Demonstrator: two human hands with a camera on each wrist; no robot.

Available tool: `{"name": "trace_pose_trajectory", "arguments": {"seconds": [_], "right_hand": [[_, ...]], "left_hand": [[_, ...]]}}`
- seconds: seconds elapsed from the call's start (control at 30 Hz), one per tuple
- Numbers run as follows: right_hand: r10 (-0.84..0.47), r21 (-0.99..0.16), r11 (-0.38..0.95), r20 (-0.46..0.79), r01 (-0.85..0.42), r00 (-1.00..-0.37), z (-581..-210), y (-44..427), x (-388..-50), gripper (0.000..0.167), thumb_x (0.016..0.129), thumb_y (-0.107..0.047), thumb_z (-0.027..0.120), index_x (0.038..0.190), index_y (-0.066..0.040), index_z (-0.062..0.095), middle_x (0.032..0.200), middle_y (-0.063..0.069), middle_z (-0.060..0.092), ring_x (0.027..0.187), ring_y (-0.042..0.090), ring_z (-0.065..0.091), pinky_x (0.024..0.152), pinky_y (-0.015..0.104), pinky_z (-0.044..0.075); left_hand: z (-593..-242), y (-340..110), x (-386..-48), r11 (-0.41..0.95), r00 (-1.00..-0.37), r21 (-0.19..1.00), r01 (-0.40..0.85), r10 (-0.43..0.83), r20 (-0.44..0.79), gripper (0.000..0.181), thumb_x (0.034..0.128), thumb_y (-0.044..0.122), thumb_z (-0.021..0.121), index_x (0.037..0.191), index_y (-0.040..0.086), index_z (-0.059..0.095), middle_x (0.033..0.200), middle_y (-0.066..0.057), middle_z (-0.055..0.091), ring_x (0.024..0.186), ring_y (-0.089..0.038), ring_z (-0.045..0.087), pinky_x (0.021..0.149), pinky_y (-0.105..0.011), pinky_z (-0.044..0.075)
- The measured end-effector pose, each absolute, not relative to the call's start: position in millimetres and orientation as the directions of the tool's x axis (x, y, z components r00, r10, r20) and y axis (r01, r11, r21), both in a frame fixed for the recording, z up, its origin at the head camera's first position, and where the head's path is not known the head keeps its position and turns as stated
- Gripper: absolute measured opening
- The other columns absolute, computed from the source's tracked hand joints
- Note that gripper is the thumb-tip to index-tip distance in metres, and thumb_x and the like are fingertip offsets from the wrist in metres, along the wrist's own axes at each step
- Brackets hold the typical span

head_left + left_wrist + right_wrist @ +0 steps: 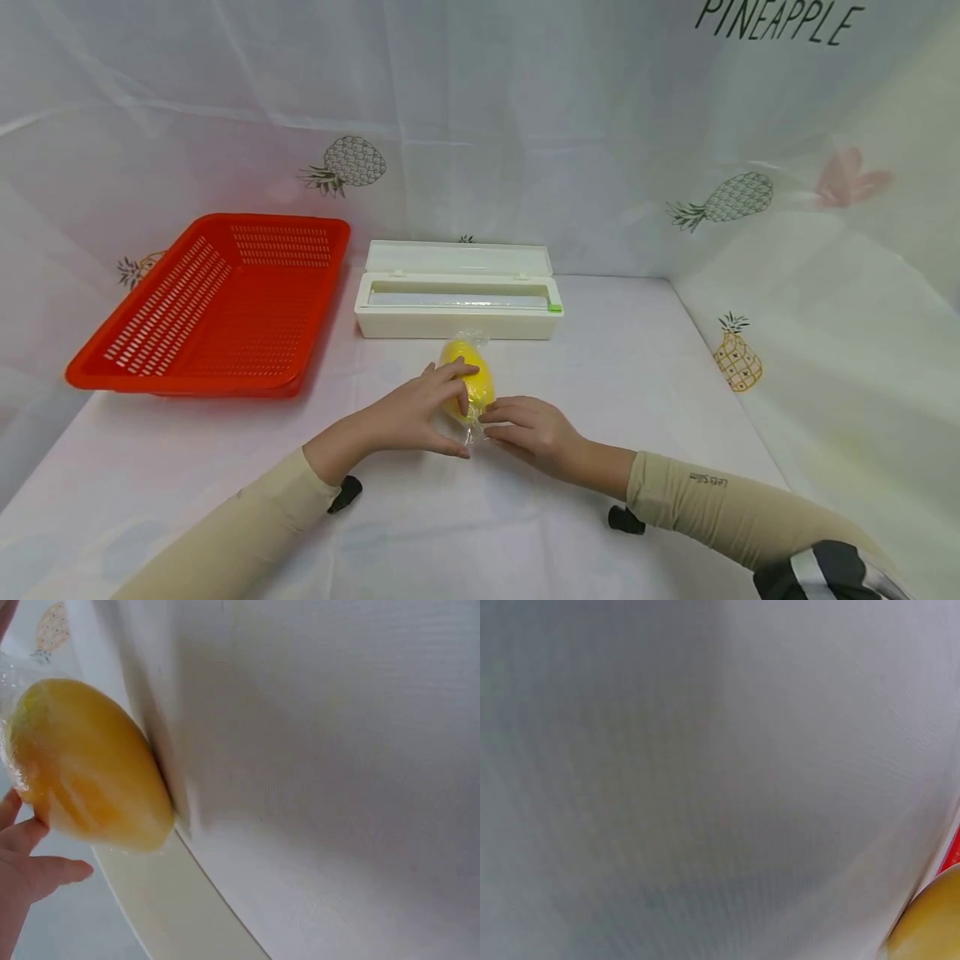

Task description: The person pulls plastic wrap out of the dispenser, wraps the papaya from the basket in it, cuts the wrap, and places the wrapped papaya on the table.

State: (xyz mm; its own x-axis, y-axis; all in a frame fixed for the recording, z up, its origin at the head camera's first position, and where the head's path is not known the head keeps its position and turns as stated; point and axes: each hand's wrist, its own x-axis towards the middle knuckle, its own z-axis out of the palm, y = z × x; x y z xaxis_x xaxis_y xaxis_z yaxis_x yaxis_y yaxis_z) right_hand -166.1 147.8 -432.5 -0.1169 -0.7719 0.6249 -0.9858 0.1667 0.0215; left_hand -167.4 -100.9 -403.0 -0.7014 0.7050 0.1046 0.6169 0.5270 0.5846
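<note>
A yellow mango [483, 382] in clear plastic wrap lies near the middle of the white-covered table; the left wrist view shows the mango [97, 765] large, with a greenish end. My left hand [420, 408] reaches over its left side, fingers resting on it and the thumb stretched out apart. Gathered wrap [472, 425] sticks out at the mango's near end. There, the fingertips of my right hand [536, 433] touch the wrap; its thumb is hidden, so a pinch cannot be made out. Only an edge of the mango [930, 919] shows in the right wrist view.
Just behind the mango stands a long white wrap dispenser [459, 323], its lid raised, a roll inside and a green piece at its right end. A red slotted basket [318, 333] sits at the left. A white pineapple-print cloth [525, 167] hangs behind.
</note>
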Motion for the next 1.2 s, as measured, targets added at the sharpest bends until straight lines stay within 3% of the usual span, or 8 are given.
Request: {"name": "trace_pose_trajectory", "arguments": {"seconds": [0.17, 0.3, 0.57, 0.77, 0.83, 1.0, 1.07, 1.2], "right_hand": [[-0.737, -0.080, 0.204, 0.644, -0.976, -0.207, -435, 146, -168, 0.015, 0.087, -0.008, 0.074, 0.099, 0.000, 0.068, 0.106, 0.010, 0.070, 0.100, 0.022, 0.067, 0.089, 0.030, 0.052], [-0.706, -0.151, 0.215, 0.658, -0.965, -0.260, -436, 144, -170, 0.015, 0.097, -0.016, 0.061, 0.097, -0.001, 0.064, 0.102, 0.008, 0.068, 0.096, 0.020, 0.066, 0.087, 0.028, 0.053], [-0.668, -0.222, 0.231, 0.672, -0.947, -0.320, -435, 142, -172, 0.010, 0.093, -0.011, 0.068, 0.097, -0.002, 0.065, 0.097, 0.005, 0.068, 0.092, 0.017, 0.066, 0.084, 0.025, 0.053], [-0.656, -0.210, 0.265, 0.676, -0.941, -0.335, -435, 146, -179, 0.015, 0.094, -0.017, 0.067, 0.090, -0.003, 0.063, 0.096, 0.006, 0.064, 0.090, 0.018, 0.063, 0.084, 0.025, 0.053], [-0.653, -0.203, 0.299, 0.669, -0.932, -0.355, -435, 146, -184, 0.021, 0.096, -0.024, 0.063, 0.088, -0.004, 0.062, 0.095, 0.006, 0.062, 0.090, 0.018, 0.061, 0.084, 0.024, 0.052], [-0.645, -0.232, 0.363, 0.637, -0.903, -0.423, -433, 144, -193, 0.032, 0.100, -0.033, 0.051, 0.088, -0.004, 0.058, 0.093, 0.005, 0.059, 0.087, 0.018, 0.057, 0.082, 0.025, 0.052], [-0.637, -0.266, 0.372, 0.624, -0.889, -0.453, -433, 142, -196, 0.033, 0.101, -0.034, 0.049, 0.087, -0.005, 0.057, 0.090, 0.004, 0.057, 0.084, 0.017, 0.055, 0.079, 0.025, 0.051], [-0.617, -0.325, 0.408, 0.591, -0.853, -0.520, -429, 137, -199, 0.032, 0.101, -0.032, 0.049, 0.085, -0.006, 0.056, 0.087, 0.002, 0.054, 0.081, 0.015, 0.051, 0.073, 0.025, 0.048]], "left_hand": [[-407, -96, -169, 0.498, -0.673, 0.558, 0.664, 0.723, 0.156, 0.047, 0.0654, 0.043, 0.090, 0.086, 0.015, 0.059, 0.151, -0.006, 0.037, 0.146, -0.034, 0.015, 0.107, -0.070, 0.011], [-410, -92, -170, 0.500, -0.679, 0.534, 0.682, 0.704, 0.208, 0.044, 0.0646, 0.039, 0.091, 0.083, 0.016, 0.059, 0.147, -0.007, 0.042, 0.145, -0.038, 0.016, 0.106, -0.072, 0.012], [-409, -83, -171, 0.525, -0.668, 0.459, 0.716, 0.708, 0.232, 0.032, 0.0749, 0.029, 0.086, 0.075, 0.020, 0.055, 0.140, -0.010, 0.050, 0.141, -0.045, 0.024, 0.100, -0.075, 0.021], [-412, -86, -175, 0.538, -0.681, 0.443, 0.718, 0.676, 0.282, 0.026, 0.0817, 0.021, 0.079, 0.074, 0.016, 0.055, 0.141, -0.014, 0.048, 0.137, -0.033, 0.037, 0.105, -0.069, 0.023], [-412, -87, -175, 0.533, -0.676, 0.433, 0.727, 0.668, 0.311, 0.026, 0.0835, 0.021, 0.077, 0.075, 0.013, 0.054, 0.143, -0.017, 0.046, 0.134, -0.033, 0.041, 0.105, -0.060, 0.032], [-412, -85, -177, 0.560, -0.678, 0.388, 0.732, 0.651, 0.341, 0.024, 0.0904, 0.022, 0.070, 0.079, 0.008, 0.054, 0.144, -0.019, 0.045, 0.127, -0.032, 0.050, 0.084, -0.034, 0.051], [-411, -84, -177, 0.580, -0.686, 0.369, 0.727, 0.641, 0.345, 0.023, 0.0924, 0.022, 0.068, 0.079, 0.008, 0.054, 0.143, -0.019, 0.048, 0.125, -0.030, 0.052, 0.081, -0.032, 0.051], [-410, -83, -178, 0.601, -0.696, 0.351, 0.718, 0.623, 0.357, 0.018, 0.0944, 0.020, 0.065, 0.085, 0.006, 0.057, 0.136, -0.017, 0.055, 0.121, -0.030, 0.055, 0.089, -0.037, 0.050]]}}
